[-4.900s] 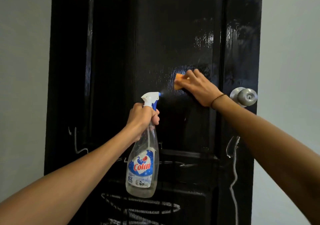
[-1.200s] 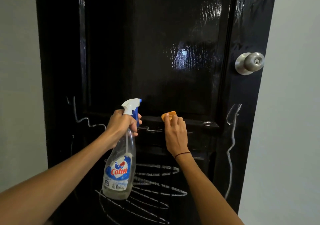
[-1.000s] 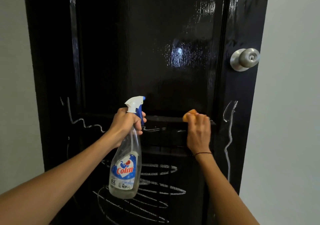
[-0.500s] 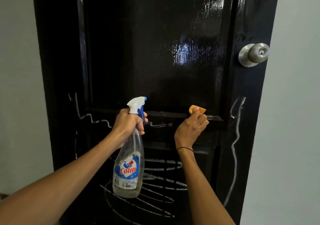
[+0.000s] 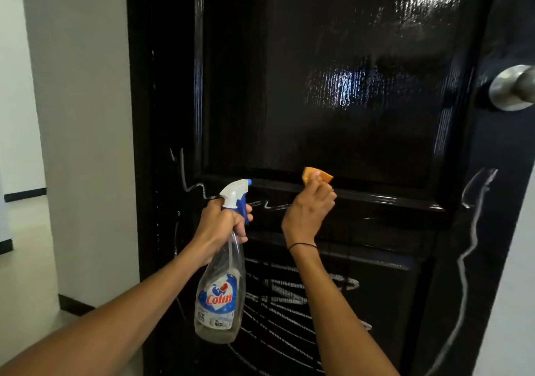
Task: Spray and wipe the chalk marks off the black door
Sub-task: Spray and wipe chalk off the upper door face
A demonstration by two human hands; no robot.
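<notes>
On the black door (image 5: pixel 333 132), the right hand (image 5: pixel 308 210) had slid its pinched orange cloth (image 5: pixel 317 174) leftward along the panel ledge, nearer the Colin spray bottle (image 5: pixel 221 283) gripped by the left hand (image 5: pixel 220 225). Chalk marks (image 5: pixel 289 291) remained below; the steel knob (image 5: pixel 514 87) had shifted to the view's right edge, beside grey wall (image 5: pixel 84 115).

Two bare forearms are showing, neither one wearing a sleeve anywhere within view. The right hand (image 5: pixel 308 210) is wearing a thin black band (image 5: pixel 302 245) circling the wrist just below it, lying snug and narrow like a hair tie or cord. The left hand (image 5: pixel 221 225) is wearing nothing: no ring, watch or band is showing on it or on the wrist below it. Fingernails are looking short and unpainted.
</notes>
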